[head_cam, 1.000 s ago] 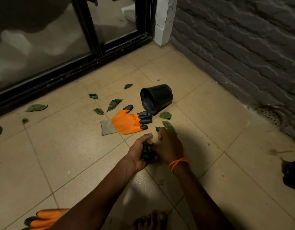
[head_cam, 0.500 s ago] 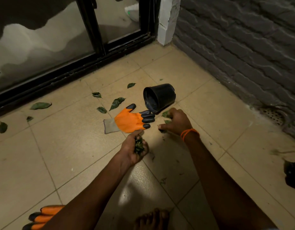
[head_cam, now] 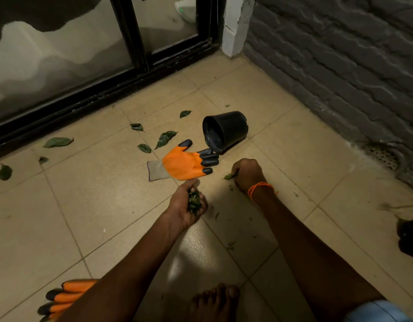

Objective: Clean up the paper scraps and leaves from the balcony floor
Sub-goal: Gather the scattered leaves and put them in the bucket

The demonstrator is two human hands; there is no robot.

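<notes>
My left hand (head_cam: 187, 205) is cupped palm-up over the tiled floor, closed around a clump of crushed green leaves (head_cam: 193, 202). My right hand (head_cam: 247, 174), with an orange thread at the wrist, rests low on the floor and pinches a small leaf (head_cam: 229, 176) at its fingertips. Several whole green leaves lie loose on the tiles, the largest (head_cam: 165, 138) just beyond an orange glove, another (head_cam: 58, 142) near the door track. Small leaf crumbs (head_cam: 230, 245) dot the floor between my arms. No paper scraps show.
A black plastic pot (head_cam: 226, 131) lies on its side, mouth toward me. An orange glove with black fingertips (head_cam: 184, 162) lies flat beside it; a second glove (head_cam: 66, 296) sits at lower left. Sliding glass door (head_cam: 68, 54) behind, grey brick wall (head_cam: 340, 54) right, floor drain (head_cam: 381, 154), my bare foot (head_cam: 214, 300).
My hands have separated: the right one reached out toward the pot, took up the leaves there and drew back a little. The left hand stays holding the clump, now turned palm-up.
</notes>
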